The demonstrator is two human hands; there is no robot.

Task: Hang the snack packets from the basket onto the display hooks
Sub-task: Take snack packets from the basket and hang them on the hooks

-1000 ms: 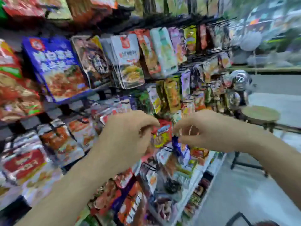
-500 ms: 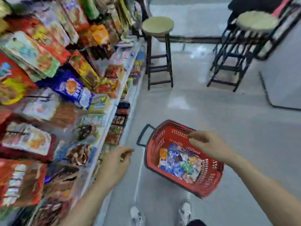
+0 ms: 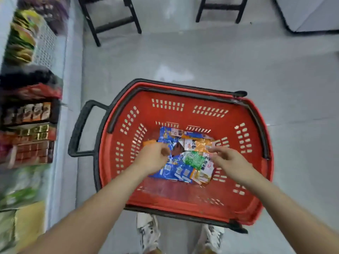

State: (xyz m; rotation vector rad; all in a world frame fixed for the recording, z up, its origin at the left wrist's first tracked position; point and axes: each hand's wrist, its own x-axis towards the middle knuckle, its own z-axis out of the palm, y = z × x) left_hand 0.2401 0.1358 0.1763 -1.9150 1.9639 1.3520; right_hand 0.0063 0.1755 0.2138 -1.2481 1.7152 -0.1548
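Note:
A red basket (image 3: pixel 128 180) with black handles stands on the floor in front of my feet. Several snack packets lie on its bottom: blue ones (image 3: pixel 167 134), an orange one (image 3: pixel 198 144) and a green one (image 3: pixel 194 159). My left hand (image 3: pixel 153 159) is down inside the basket with curled fingers at the edge of a blue packet; whether it grips the packet is unclear. My right hand (image 3: pixel 228 161) reaches in from the right, its loosely stretched fingertips touching the orange packet's right end. No display hook shows in this downward view.
The display shelf's white base (image 3: pixel 60 125) runs along the left with boxed goods (image 3: pixel 29 140) and blurred packets. Black stool legs (image 3: pixel 110 24) stand on the grey floor beyond the basket. My two white shoes (image 3: pixel 148 233) are just behind it.
My view swung from the hanging packets on the rack down to the basket. Both hands left the hooks and dropped into the basket onto the packets.

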